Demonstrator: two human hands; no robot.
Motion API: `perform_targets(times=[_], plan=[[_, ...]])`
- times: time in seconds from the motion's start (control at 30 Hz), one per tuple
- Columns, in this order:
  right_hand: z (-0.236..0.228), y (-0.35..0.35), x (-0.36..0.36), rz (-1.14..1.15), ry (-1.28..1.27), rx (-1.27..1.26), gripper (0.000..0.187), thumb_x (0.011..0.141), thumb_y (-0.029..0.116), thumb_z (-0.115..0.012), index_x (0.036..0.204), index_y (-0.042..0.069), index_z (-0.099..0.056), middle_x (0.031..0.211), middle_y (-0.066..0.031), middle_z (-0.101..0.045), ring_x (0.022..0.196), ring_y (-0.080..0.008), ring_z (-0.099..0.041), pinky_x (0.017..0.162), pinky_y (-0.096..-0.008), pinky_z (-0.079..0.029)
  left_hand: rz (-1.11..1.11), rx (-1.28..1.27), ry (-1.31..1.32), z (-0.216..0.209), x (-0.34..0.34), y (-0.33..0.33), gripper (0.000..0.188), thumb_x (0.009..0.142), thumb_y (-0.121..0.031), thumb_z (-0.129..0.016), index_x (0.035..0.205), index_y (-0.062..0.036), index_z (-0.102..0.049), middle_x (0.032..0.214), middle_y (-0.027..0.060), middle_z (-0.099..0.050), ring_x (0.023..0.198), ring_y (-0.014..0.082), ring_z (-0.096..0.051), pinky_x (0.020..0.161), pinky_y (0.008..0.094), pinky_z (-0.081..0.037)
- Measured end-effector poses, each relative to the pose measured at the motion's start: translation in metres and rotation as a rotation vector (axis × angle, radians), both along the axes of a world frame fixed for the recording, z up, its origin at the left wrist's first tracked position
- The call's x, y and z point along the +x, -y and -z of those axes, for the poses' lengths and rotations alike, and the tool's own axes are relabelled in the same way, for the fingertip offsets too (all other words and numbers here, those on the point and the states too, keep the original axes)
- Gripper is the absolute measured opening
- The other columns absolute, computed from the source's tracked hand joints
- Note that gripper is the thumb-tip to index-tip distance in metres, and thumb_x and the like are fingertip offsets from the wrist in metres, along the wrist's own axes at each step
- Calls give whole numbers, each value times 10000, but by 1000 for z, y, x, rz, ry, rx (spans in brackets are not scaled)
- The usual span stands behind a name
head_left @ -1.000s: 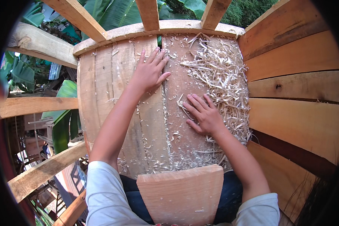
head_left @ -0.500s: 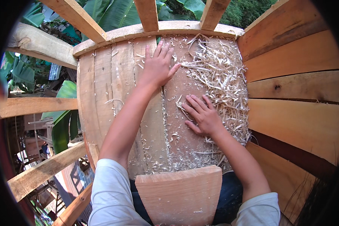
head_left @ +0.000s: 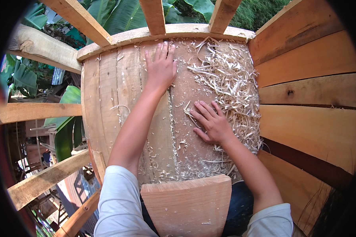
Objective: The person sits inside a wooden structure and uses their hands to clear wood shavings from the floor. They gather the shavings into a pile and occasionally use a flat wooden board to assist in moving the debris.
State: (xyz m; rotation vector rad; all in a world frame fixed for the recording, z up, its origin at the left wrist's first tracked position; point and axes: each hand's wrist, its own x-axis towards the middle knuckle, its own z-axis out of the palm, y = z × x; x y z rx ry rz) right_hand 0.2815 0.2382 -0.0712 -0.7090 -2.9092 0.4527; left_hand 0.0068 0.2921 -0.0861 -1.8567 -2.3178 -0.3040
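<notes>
My left hand (head_left: 161,70) lies flat on the far part of the plank floor (head_left: 128,83), its fingertips near the far edge rail and nothing in it. My right hand (head_left: 212,123) rests palm down nearer to me, fingers spread, beside a large heap of curly wood shavings (head_left: 237,85). A thin loose curl of shaving lies by its fingertips. Smaller chips and dust are scattered over the boards, thickest toward my lap. A pale wooden board (head_left: 188,201) with a slightly curved far edge stands close against me, between my legs.
A wall of horizontal planks (head_left: 308,93) closes the right side. A pale rail (head_left: 166,31) with slanting posts runs along the far edge. On the left are open beams (head_left: 43,112), with leaves (head_left: 69,118) and a lower cluttered area beyond.
My left hand has slid a little left, and its fingers have come closer together. A few shavings near it have shifted or gone. My right hand stays nearly in place.
</notes>
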Motion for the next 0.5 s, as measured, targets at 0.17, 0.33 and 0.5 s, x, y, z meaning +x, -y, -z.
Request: perform_targets(times=[0.17, 0.33, 0.5], plan=[[0, 1, -1, 3, -1, 6, 603, 909, 463, -578, 1425, 162, -500, 1531, -93, -433, 1434, -241, -381, 1207, -502, -216, 70, 164, 35, -4, -12, 7, 486, 951, -322, -544, 1417, -182, -537, 1440, 109, -536, 1412, 266, -420, 1163, 621, -206], [1, 0, -1, 1, 16, 6, 607, 914, 473, -570, 1435, 171, -493, 1535, -92, -428, 1438, -235, -375, 1207, -502, -215, 312, -51, 38, -2, -6, 9, 463, 978, -352, -528, 1396, -155, -560, 1465, 76, -526, 1416, 249, -413, 1181, 541, -232], [2, 1, -2, 3, 4, 17, 606, 912, 472, -573, 1434, 174, -496, 1531, -92, -433, 1437, -236, -376, 1209, -501, -208, 151, 2, 0, -2, -20, 2, 489, 1000, -378, -493, 1418, -128, -532, 1500, 86, -487, 1437, 271, -380, 1185, 567, -202]])
